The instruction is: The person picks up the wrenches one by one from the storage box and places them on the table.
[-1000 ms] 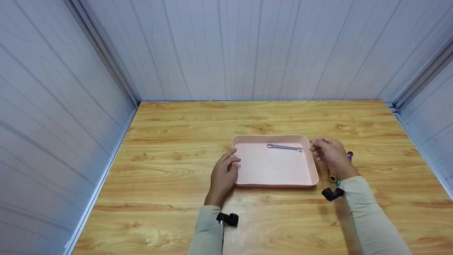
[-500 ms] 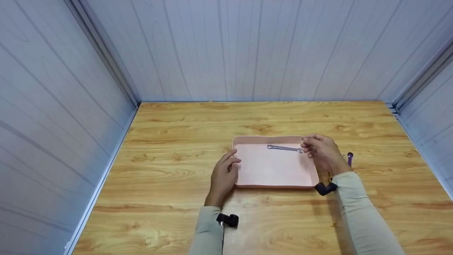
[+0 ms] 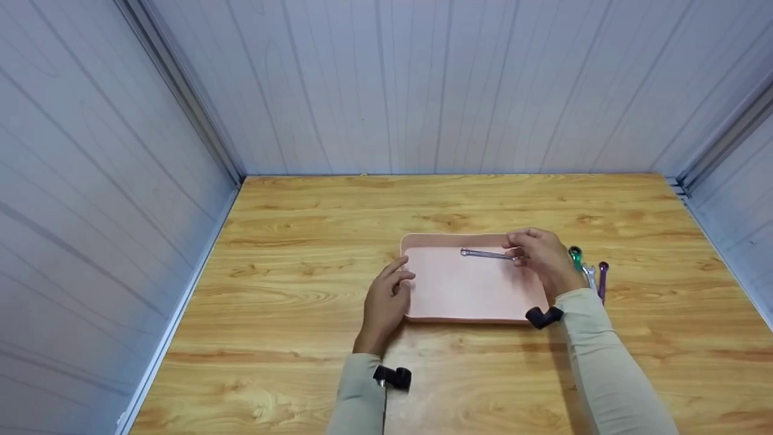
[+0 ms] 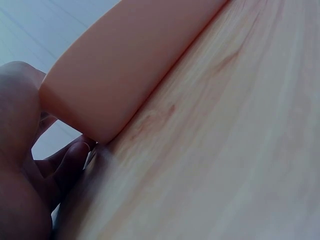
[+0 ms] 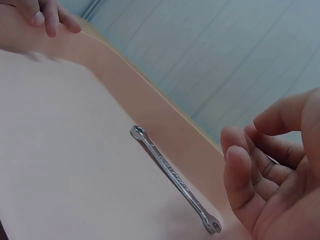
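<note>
A silver combination wrench [image 3: 483, 254] lies inside the shallow pink tray [image 3: 471, 296], near its far wall. Over the tray's right end hovers my right hand [image 3: 540, 257], fingers loosely bent. The right wrist view shows nothing between the right fingers [image 5: 239, 167], which are apart from the wrench beside them. At the left wall, my left hand [image 3: 388, 299] holds the tray; its fingers hook over the rim, as the right wrist view also shows. Close to the tray's lower corner, a left fingertip [image 4: 80, 150] appears in the left wrist view.
Right of the tray lie a green wrench [image 3: 575, 257], a silver one [image 3: 590, 277] and a purple one [image 3: 603, 279], partly hidden by my right wrist and sleeve. The wood-grain table [image 3: 290, 338] is enclosed by pale panel walls [image 3: 410, 90].
My right hand has moved left, from beside the tray's right wall to above its right end, uncovering more of the wrenches on the table. My left hand stays at the tray.
</note>
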Demonstrator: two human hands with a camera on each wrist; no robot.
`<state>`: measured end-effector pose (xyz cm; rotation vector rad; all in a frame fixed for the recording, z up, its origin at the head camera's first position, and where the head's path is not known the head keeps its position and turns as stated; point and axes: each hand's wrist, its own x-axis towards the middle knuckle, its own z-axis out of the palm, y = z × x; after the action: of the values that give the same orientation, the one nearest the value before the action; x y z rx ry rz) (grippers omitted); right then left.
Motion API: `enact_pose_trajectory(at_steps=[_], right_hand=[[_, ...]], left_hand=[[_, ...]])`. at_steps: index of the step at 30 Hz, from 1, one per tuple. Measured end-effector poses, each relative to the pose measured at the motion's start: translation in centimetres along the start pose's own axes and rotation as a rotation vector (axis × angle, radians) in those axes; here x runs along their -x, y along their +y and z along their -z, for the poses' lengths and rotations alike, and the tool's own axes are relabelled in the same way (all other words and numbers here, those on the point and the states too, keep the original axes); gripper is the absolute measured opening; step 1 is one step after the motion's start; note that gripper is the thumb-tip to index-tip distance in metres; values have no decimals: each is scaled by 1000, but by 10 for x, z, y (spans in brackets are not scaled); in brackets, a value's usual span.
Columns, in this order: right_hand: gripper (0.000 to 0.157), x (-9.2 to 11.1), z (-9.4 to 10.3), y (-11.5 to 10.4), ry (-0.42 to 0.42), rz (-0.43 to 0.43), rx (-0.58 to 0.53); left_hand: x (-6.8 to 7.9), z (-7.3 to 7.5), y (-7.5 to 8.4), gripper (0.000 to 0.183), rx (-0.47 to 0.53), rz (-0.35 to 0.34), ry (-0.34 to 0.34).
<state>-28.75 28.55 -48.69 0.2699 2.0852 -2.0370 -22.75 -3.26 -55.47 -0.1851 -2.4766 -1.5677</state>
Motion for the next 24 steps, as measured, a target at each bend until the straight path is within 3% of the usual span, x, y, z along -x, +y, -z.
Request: enact_pose_trajectory(at_steps=[9,16,24], right_hand=[[37,-5,-13,3,27,41,116],[30,-10,-16,9,46,78,318],[31,-13,-15,7,48,37,393]], left_hand=[[0,1,-1,22,10,-10,7],[1,0,1,23,11,-25,-4],[1,1,1,23,-13,-25,-5]])
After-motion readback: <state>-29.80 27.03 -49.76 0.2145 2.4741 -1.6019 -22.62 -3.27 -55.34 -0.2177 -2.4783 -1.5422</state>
